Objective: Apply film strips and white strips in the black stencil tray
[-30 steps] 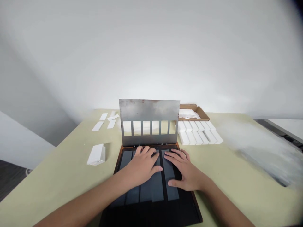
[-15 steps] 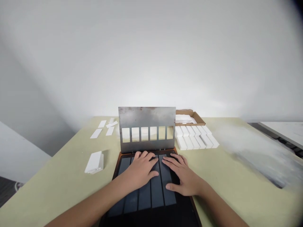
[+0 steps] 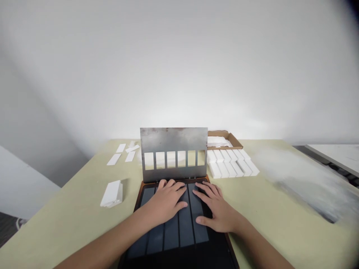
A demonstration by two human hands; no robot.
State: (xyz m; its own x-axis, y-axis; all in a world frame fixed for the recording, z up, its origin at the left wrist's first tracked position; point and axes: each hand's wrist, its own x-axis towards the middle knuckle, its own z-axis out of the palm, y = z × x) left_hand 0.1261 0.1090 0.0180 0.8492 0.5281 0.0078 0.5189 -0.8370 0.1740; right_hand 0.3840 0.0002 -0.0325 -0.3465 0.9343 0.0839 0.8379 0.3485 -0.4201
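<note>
A dark tray with a brown rim (image 3: pixel 139 194) lies on the table in front of me and holds several long dark glossy strips (image 3: pixel 185 228) side by side. My left hand (image 3: pixel 165 200) lies flat on the left strips, fingers spread, open. My right hand (image 3: pixel 217 209) rests flat on the right strips, fingers spread, open. A grey metal plate (image 3: pixel 174 139) with a row of rectangular windows stands upright at the tray's far edge, just beyond my fingertips.
White blocks in two rows (image 3: pixel 231 162) lie right of the plate, with a shallow cardboard box (image 3: pixel 224 137) behind them. A small stack of white pieces (image 3: pixel 111 193) sits left of the tray. Loose white slips (image 3: pixel 122 152) lie at the far left. A blurred clear sheet (image 3: pixel 303 179) covers the right.
Both hands stay flat on the dark strips; only the camera has tilted, so everything sits a little lower in the picture than a second ago.
</note>
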